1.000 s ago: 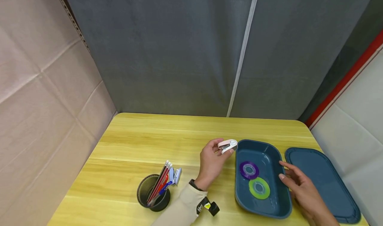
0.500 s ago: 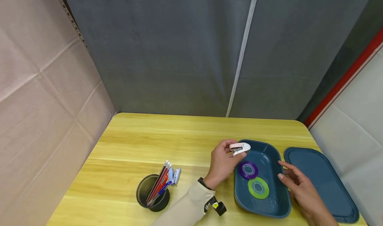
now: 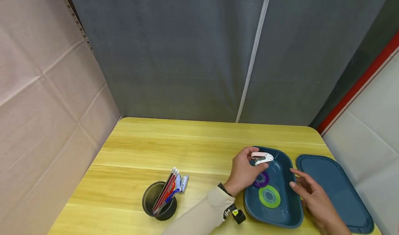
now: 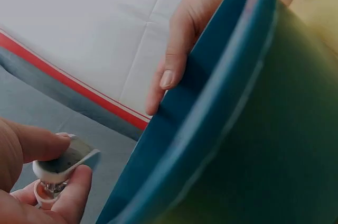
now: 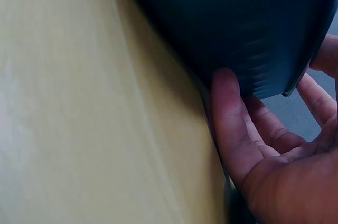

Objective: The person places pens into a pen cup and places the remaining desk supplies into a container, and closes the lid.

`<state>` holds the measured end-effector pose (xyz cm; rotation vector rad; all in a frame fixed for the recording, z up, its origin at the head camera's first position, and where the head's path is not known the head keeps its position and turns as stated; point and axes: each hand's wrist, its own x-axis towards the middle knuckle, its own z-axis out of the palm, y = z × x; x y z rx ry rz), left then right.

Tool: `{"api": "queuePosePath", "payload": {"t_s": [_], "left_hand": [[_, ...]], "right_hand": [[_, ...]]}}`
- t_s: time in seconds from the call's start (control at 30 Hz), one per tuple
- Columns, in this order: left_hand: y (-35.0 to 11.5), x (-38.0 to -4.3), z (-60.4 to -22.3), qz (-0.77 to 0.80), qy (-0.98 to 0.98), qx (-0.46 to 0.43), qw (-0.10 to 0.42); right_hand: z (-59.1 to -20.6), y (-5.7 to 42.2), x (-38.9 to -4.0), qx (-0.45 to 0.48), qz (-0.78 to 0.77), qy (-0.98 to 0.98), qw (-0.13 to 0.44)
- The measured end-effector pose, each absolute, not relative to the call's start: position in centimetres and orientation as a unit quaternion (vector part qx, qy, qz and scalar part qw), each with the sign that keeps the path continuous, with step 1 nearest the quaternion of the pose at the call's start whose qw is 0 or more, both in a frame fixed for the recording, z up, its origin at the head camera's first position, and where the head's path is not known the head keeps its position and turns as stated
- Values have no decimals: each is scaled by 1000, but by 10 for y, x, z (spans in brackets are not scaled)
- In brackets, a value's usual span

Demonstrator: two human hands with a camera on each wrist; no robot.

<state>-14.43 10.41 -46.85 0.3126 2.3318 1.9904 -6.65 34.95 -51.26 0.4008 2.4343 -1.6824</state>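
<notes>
And here's the left hand (image 3: 244, 172) pinching the compact pink-and-white stapler (image 3: 265, 156) over the far left of the smooth, round-cornered blue box (image 3: 285, 210)! Right hand (image 3: 315, 196): fingers relaxed, touching its rim. Inside, a purple disc (image 3: 261, 180) and a green disc (image 3: 269, 196) lie flat.
</notes>
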Motion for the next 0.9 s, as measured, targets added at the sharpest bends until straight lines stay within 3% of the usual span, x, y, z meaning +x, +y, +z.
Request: {"api": "queuePosePath", "payload": {"t_s": [0.9], "left_hand": [[121,-145,-473,599,791,115,34]], "right_hand": [[-512,348,-67,133,-555,818,79]]}}
